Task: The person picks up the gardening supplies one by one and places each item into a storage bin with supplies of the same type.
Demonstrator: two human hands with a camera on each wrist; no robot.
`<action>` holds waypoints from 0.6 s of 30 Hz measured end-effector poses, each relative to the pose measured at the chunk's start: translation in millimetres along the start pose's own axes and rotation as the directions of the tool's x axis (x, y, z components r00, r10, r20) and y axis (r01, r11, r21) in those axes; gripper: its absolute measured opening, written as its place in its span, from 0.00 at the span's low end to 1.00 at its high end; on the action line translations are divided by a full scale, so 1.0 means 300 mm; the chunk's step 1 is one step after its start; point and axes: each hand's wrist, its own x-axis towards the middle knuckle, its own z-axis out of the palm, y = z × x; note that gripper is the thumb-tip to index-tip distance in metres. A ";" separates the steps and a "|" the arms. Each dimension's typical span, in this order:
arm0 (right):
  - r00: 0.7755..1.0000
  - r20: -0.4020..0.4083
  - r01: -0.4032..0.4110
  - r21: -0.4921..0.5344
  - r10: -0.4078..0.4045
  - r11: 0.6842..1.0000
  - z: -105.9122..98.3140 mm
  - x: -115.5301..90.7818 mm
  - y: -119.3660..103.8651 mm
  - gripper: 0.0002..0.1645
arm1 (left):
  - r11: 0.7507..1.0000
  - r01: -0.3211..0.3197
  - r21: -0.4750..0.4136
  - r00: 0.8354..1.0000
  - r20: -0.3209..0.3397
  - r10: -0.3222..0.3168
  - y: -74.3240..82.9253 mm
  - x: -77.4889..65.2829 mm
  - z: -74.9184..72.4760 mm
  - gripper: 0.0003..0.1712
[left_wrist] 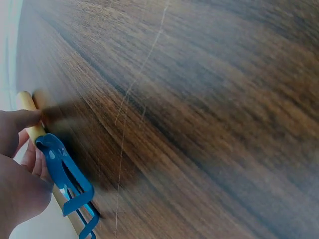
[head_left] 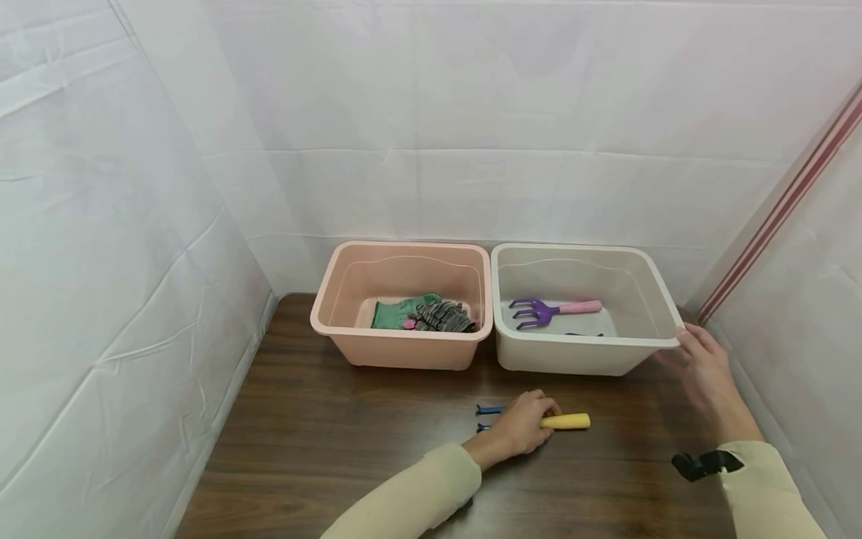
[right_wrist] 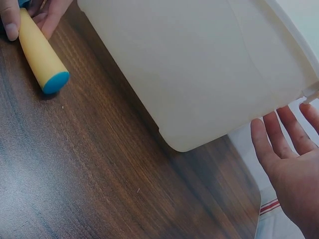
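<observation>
A small hand rake with a yellow handle (head_left: 567, 421) and blue prongs (left_wrist: 65, 174) lies low over the brown table, its prongs pointing left. My left hand (head_left: 524, 423) grips it where handle and blue head meet, thumb and fingers round the handle. The handle's blue end cap (right_wrist: 56, 82) shows in the right wrist view. At the white bin's (head_left: 572, 358) front right corner is my right hand (head_left: 703, 367). Its fingers (right_wrist: 291, 132) reach out fairly straight, fingertips right at the bin's side and rim. A purple hand rake (head_left: 539, 313) with a pink handle lies inside that bin.
A pink bin (head_left: 404, 350) stands close left of the white one, with a green glove (head_left: 390, 314) and a grey patterned glove (head_left: 444, 317) in it. White sheeting (head_left: 417, 150) hangs behind and at both sides of the table (head_left: 323, 449).
</observation>
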 end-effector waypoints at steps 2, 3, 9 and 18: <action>1.000 0.001 0.001 0.001 -0.001 1.000 0.000 0.001 0.000 0.15 | 1.000 -0.007 0.000 1.000 -0.004 0.007 -0.001 0.001 -0.004 0.14; 1.000 0.001 0.002 0.000 -0.002 1.000 0.001 0.001 -0.001 0.15 | 1.000 -0.013 0.001 1.000 -0.006 0.013 -0.002 0.002 -0.005 0.14; 1.000 0.006 0.007 0.009 -0.007 1.000 0.008 -0.001 -0.003 0.14 | 0.998 -0.066 0.000 0.998 -0.018 0.066 -0.011 -0.001 -0.016 0.15; 1.000 0.010 0.003 0.025 -0.003 1.000 0.003 0.001 -0.003 0.14 | 0.988 -0.153 -0.002 0.988 0.013 0.153 -0.007 -0.006 -0.047 0.13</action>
